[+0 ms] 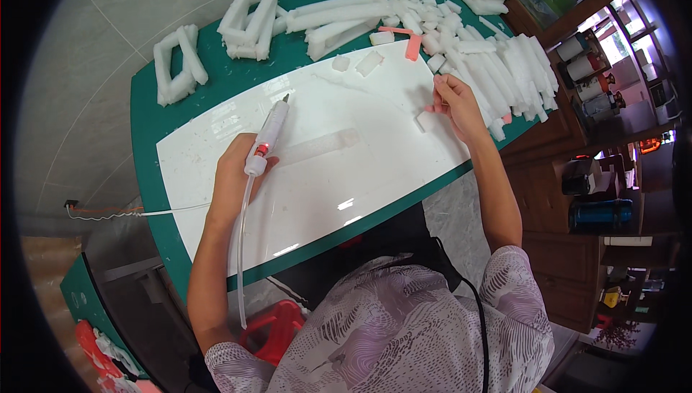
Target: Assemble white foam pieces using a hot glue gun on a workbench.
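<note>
My left hand is wrapped round a white glue gun, its dark nozzle tilted up and away over the white board. A long translucent glue stick trails from its back end. My right hand is over the board's right part, fingers curled and thumb and forefinger pinched together; what they hold, if anything, I cannot make out. Just left of those fingers is a small white foam block. A flat white foam strip lies on the board between my hands.
Foam frames and a smaller foam frame stand along the green table's far edge. Loose foam pieces and strips pile up at the right, beside a pink piece. A white cord crosses the left edge. A red stool is below.
</note>
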`<state>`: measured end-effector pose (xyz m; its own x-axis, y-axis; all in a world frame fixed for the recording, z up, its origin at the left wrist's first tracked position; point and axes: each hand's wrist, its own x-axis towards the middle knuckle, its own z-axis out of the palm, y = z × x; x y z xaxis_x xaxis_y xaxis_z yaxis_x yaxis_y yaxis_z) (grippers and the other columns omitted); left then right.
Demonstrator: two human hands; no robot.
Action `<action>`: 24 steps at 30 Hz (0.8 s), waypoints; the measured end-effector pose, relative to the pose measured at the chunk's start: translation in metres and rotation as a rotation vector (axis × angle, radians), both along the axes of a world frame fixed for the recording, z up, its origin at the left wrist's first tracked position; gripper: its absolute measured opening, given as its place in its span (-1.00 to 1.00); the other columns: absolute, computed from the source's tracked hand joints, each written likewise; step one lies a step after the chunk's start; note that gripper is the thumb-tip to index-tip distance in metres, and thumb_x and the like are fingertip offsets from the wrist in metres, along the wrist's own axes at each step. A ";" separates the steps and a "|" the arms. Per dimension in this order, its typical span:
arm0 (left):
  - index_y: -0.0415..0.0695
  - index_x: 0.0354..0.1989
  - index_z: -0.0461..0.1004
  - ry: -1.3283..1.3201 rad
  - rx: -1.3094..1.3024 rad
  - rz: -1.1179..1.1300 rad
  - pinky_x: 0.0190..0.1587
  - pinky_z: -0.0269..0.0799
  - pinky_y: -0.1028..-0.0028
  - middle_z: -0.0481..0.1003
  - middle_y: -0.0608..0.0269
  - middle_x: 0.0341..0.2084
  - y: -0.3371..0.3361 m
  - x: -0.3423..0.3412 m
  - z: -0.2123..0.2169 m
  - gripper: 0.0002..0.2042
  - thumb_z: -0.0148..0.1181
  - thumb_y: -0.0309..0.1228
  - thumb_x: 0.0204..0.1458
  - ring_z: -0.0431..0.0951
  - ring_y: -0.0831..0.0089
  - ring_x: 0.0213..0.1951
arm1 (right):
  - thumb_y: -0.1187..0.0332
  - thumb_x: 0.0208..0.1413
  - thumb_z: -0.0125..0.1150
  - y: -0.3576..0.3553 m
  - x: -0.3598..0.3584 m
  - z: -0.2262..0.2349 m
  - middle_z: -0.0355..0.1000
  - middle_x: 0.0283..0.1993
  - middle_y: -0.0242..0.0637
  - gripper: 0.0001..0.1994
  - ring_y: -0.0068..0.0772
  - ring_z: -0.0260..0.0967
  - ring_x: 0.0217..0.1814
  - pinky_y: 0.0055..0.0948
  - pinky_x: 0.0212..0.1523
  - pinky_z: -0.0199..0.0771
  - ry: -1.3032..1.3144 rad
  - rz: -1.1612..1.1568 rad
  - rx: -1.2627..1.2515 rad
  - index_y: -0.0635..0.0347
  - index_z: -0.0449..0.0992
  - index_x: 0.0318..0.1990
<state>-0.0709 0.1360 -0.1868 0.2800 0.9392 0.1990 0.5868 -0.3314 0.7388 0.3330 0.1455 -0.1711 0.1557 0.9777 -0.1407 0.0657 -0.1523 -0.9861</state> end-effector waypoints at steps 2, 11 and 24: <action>-0.27 -0.15 0.45 0.046 -0.020 -0.007 -0.11 0.43 0.35 0.51 0.01 -0.26 0.001 0.000 0.001 -0.68 0.39 -0.55 -0.09 0.54 0.10 -0.23 | 0.28 0.34 0.06 -0.001 0.005 -0.004 0.39 -0.41 -0.44 -0.82 -0.63 0.28 -0.47 -0.55 -0.15 0.53 0.066 -0.005 0.025 0.15 0.43 -0.29; -0.26 -0.16 0.45 0.054 -0.031 -0.009 -0.11 0.43 0.34 0.51 0.01 -0.26 0.000 0.002 0.006 -0.69 0.38 -0.55 -0.09 0.55 0.10 -0.23 | 0.64 0.14 0.16 -0.011 0.020 -0.012 0.44 -0.09 -0.27 -0.77 -0.39 0.49 0.03 -0.53 0.13 0.46 0.192 0.127 0.060 0.27 0.39 -0.06; -0.26 -0.20 0.47 0.018 0.027 -0.009 -0.17 0.47 0.37 0.50 0.04 -0.28 0.001 0.002 0.003 -0.68 0.43 -0.61 -0.14 0.54 0.13 -0.30 | 0.72 0.09 0.13 -0.023 0.021 0.001 0.39 0.18 -0.19 -0.70 -0.38 0.35 0.28 -0.51 0.19 0.40 0.037 0.163 0.111 0.27 0.44 -0.03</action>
